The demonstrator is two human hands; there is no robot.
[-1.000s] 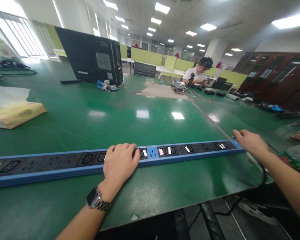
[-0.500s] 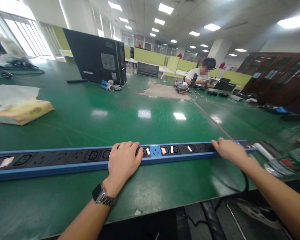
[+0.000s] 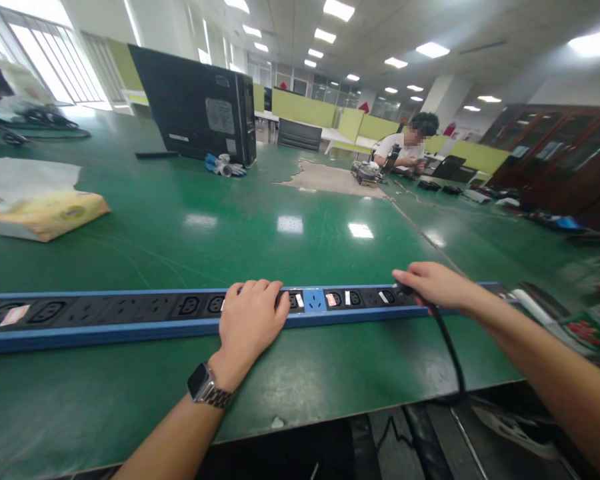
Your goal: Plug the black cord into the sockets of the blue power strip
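Power strip (image 3: 195, 326) lies flat along green table (image 3: 330, 367), under left hand (image 3: 254, 313), which clasps it with curled fingers just beside the blue socket (image 3: 315, 301); right hand (image 3: 405, 285) closed around a black plug (image 3: 404, 289) (seated or not, cannot tell) over strip's right stretch, cable (image 3: 453, 353) drooping

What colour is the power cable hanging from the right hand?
The power cable is black; it shows best in the head view, below the right hand.

The right hand (image 3: 436, 285) grips with its fingers (image 3: 411, 276) bunched; its forearm (image 3: 540, 350) slants back to the right of the grip. Left of it, the left hand (image 3: 253, 319) lies palm down, fingers bent.
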